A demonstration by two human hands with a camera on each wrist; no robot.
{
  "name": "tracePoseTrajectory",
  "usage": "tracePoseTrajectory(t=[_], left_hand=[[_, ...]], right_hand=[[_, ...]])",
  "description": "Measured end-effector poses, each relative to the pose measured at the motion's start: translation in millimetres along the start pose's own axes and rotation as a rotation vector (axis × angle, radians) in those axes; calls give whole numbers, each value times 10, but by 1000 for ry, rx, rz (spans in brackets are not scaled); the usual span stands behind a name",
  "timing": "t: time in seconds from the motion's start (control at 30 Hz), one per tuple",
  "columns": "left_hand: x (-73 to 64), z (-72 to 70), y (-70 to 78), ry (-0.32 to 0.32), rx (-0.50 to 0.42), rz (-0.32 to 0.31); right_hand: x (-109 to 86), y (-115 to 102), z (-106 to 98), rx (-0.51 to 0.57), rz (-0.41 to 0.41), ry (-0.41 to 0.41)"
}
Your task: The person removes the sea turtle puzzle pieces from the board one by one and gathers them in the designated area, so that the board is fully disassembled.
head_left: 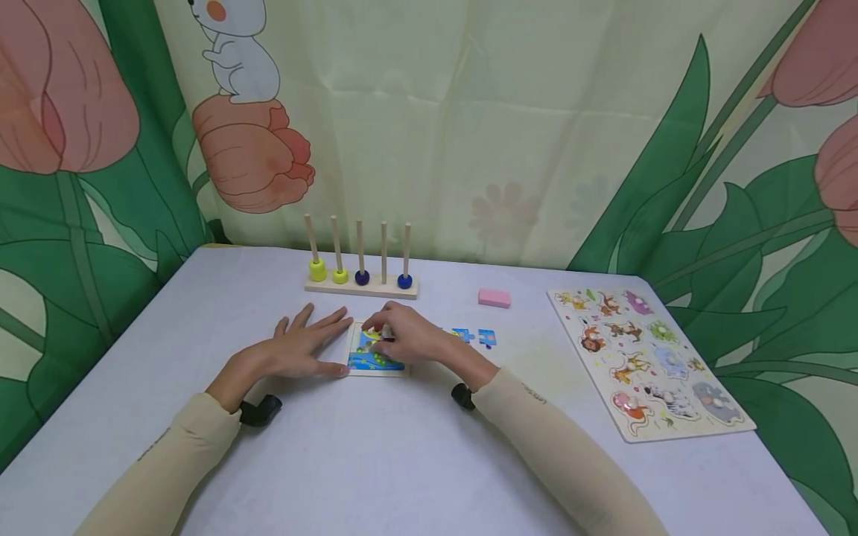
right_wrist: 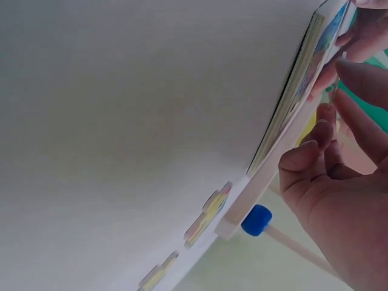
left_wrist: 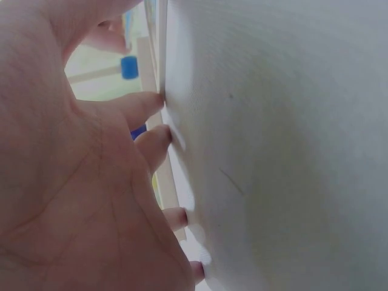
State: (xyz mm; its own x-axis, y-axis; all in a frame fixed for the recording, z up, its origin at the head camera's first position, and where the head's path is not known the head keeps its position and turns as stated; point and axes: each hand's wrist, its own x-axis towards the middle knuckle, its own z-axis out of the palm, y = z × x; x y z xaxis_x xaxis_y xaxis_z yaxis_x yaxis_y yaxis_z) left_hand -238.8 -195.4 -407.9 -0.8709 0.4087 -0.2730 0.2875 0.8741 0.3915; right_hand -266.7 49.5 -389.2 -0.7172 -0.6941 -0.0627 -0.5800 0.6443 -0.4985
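Note:
A small jigsaw puzzle (head_left: 372,362) in a pale wooden tray lies flat on the table, its picture mostly blue and green. My left hand (head_left: 293,351) rests with fingers spread at the tray's left side, thumb and index finger at its edge. Over the puzzle, my right hand (head_left: 414,335) pinches a thin puzzle piece (right_wrist: 334,86) between thumb and index finger, its other fingers curled. The piece stands edge-on in the right wrist view, so its picture cannot be read. Two loose blue puzzle pieces (head_left: 487,338) lie right of the tray, partly beside my right wrist.
Behind the tray stands a wooden peg rack (head_left: 362,287) with yellow and dark blue beads. A pink block (head_left: 494,298) sits to the right of it. An animal peg puzzle board (head_left: 606,380) lies at the table's right side. A printed curtain (head_left: 429,149) hangs behind the table.

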Motion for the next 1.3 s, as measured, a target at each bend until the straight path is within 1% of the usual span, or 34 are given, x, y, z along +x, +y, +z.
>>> tracePoseTrajectory(t=[0.27, 0.37, 0.6, 0.9, 1.13, 1.3], left_hand=[[7, 8, -8, -3, 4, -2], [7, 13, -11, -2, 5, -5], [12, 25, -10, 2, 0, -10], [20, 24, -15, 5, -5, -9], [25, 33, -18, 4, -4, -13], [16, 21, -7, 1, 0, -19]], right_hand=[[-151, 74, -47, 20, 71, 5], [-217, 108, -59, 18, 75, 17], [-419, 219, -94, -1, 49, 51], [-646, 351, -148, -28, 82, 82], [-786, 400, -165, -44, 108, 76], [-859, 443, -175, -61, 95, 76]])
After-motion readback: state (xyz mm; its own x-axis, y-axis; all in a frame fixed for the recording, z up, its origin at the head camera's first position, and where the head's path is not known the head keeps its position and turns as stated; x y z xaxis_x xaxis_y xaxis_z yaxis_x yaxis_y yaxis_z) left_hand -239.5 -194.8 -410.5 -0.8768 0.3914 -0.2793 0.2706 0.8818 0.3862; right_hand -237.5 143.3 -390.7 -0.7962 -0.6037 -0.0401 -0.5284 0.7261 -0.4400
